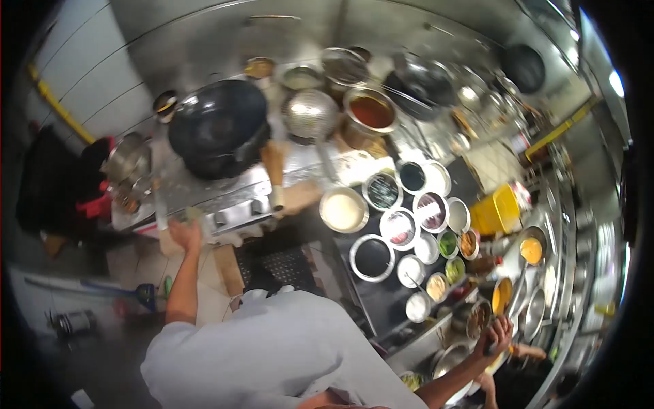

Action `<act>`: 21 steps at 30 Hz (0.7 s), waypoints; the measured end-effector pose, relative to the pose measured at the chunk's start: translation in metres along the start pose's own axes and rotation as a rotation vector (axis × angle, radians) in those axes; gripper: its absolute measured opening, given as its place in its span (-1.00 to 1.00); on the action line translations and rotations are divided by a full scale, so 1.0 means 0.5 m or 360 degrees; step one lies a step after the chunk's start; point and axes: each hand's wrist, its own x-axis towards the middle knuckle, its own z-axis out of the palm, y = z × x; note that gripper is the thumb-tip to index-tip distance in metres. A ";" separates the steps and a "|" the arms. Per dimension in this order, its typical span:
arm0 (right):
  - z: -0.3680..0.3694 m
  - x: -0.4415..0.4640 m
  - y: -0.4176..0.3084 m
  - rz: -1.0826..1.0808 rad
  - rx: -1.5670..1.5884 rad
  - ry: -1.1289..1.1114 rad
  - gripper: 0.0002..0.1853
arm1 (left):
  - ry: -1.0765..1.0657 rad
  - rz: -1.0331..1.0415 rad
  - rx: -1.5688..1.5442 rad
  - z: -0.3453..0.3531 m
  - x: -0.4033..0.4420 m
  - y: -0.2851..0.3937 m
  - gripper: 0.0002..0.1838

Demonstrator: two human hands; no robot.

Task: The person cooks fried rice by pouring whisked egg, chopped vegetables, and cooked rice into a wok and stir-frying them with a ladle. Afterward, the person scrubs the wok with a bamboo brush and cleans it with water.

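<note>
My left hand [185, 233] is at the front left corner of the stove, its fingers closed on a pale, greenish cloth-like thing [193, 214] that is blurred. A large black wok [219, 126] sits on the stove beyond that hand. At the lower right, my right hand [499, 332] is closed round the handle of a ladle. The ladle's bowl [531, 249] holds orange-yellow sauce and lies over the side counter. Near my right hand are a bowl of orange sauce [502, 294] and a metal pot with brown contents [475, 317].
A perforated strainer [310, 114] and a pot of red-brown liquid [371, 110] stand at the back. Several ingredient tubs, including a cream-coloured one [343, 210], cover the dark counter. A yellow container [495, 210] stands beyond. Another person's hand [528, 351] is close to my right hand.
</note>
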 end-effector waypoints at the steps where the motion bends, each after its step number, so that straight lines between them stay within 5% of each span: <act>1: 0.028 0.019 0.054 0.0072 -0.0029 -0.0013 -0.75 | -0.0171 -0.0078 -0.0028 0.001 0.014 0.010 -0.07; 4: 0.091 0.075 0.244 0.0213 0.0077 -0.0093 -0.79 | -0.0533 -0.0106 -0.0223 0.038 0.024 -0.005 -0.16; 5: 0.127 0.094 0.325 0.0238 0.0144 -0.0058 -0.64 | -0.0528 -0.0129 -0.0222 0.037 0.030 -0.003 -0.16; 7: 0.177 0.142 0.463 0.0412 0.0285 -0.0051 -0.76 | -0.0757 -0.0078 -0.0189 0.018 0.030 0.007 -0.25; 13: 0.195 0.300 0.847 0.1088 0.0705 -0.0008 -0.81 | -0.0855 -0.0133 0.0009 0.037 0.029 -0.028 -0.32; 16: 0.221 0.375 1.016 0.1508 0.0793 0.0142 -0.66 | -0.1015 -0.0111 -0.0027 0.027 0.048 -0.044 -0.29; 18: 0.179 0.432 1.115 0.1777 0.0744 -0.0124 -0.39 | -0.1046 -0.0235 -0.0256 0.041 0.062 -0.055 -0.33; 19: 0.168 0.462 1.155 0.1834 0.0702 0.0024 -0.43 | -0.1029 -0.0260 -0.0261 0.034 0.070 -0.059 -0.33; 21: 0.135 0.524 1.236 0.2007 0.0529 0.0109 -0.45 | -0.1055 -0.0671 -0.1173 -0.002 0.075 -0.072 -0.36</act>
